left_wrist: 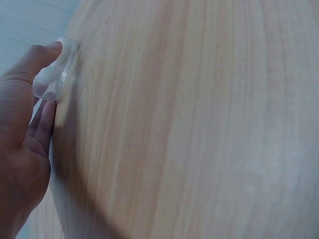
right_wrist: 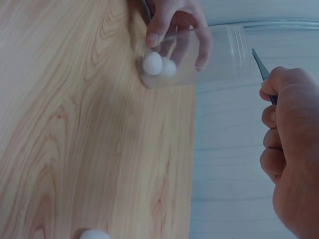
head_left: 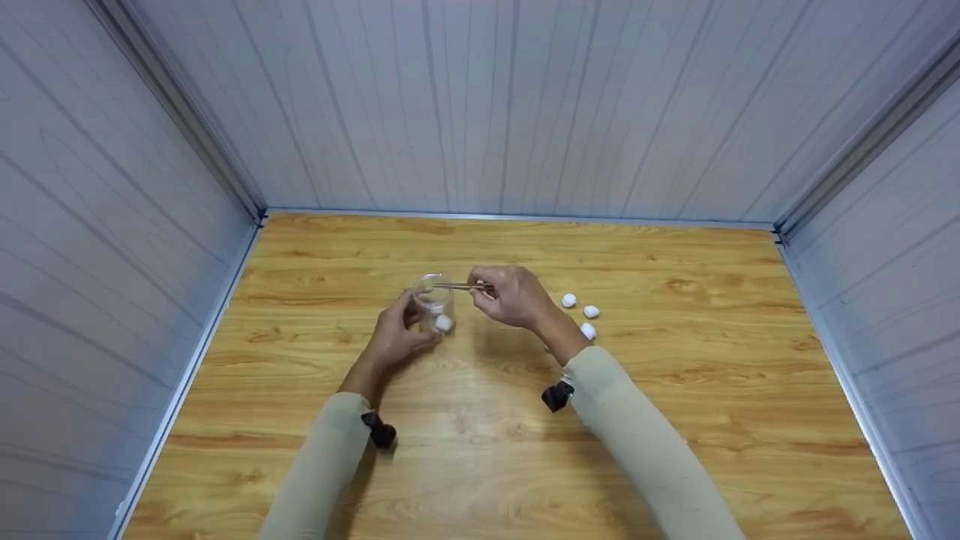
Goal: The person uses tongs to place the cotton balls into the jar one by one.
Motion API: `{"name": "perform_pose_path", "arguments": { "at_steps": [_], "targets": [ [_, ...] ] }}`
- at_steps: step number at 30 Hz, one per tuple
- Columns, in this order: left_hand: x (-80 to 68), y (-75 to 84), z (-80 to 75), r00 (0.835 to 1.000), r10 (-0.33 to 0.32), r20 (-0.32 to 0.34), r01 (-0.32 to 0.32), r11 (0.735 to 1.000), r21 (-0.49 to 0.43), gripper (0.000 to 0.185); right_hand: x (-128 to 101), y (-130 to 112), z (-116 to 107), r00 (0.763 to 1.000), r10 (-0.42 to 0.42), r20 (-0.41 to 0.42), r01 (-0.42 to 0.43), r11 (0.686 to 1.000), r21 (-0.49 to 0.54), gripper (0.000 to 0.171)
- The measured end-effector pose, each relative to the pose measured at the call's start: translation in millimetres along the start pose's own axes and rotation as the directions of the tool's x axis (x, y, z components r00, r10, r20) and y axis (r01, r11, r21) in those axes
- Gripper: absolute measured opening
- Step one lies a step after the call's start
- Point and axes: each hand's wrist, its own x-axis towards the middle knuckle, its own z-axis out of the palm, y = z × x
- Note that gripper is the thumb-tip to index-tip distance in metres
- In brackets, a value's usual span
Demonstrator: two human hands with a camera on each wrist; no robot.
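A clear plastic cup (head_left: 434,301) stands upright near the middle of the wooden tabletop (head_left: 675,420), with two white cotton balls (right_wrist: 159,64) lying at its bottom. The left hand (head_left: 396,336) has its grip curled around the cup's side. The right hand (head_left: 511,295) pinches metal tweezers (head_left: 461,286) over the cup's rim. Three more cotton balls (head_left: 590,311) lie just right of that hand
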Motion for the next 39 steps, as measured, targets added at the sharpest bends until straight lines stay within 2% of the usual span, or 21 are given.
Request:
{"name": "perform_pose_path", "arguments": {
  "at_steps": [7,18,26,39],
  "targets": [
    [0.3,-2.0,0.3,1.000,0.015,0.004,-0.015,0.999,-0.033,0.086,-1,1,-3,1.000,0.018,-0.002,-0.018,1.000,0.018,0.017],
    [1.0,-2.3,0.7,1.000,0.003,0.000,-0.003,1.000,-0.010,0.087,-4,-1,-11,1.000,-0.010,-0.026,0.010,1.000,0.004,0.016],
    [1.4,-3.0,0.1,1.000,-0.020,0.005,0.019,1.000,0.008,0.086,-14,3,-16,0.998,-0.039,-0.049,0.038,0.999,-0.013,0.015],
    [1.3,-3.2,-1.3,1.000,0.009,0.003,-0.009,1.000,0.015,0.081,-38,18,-23,0.996,-0.033,-0.089,0.030,0.999,-0.030,0.013]
  ]
}}
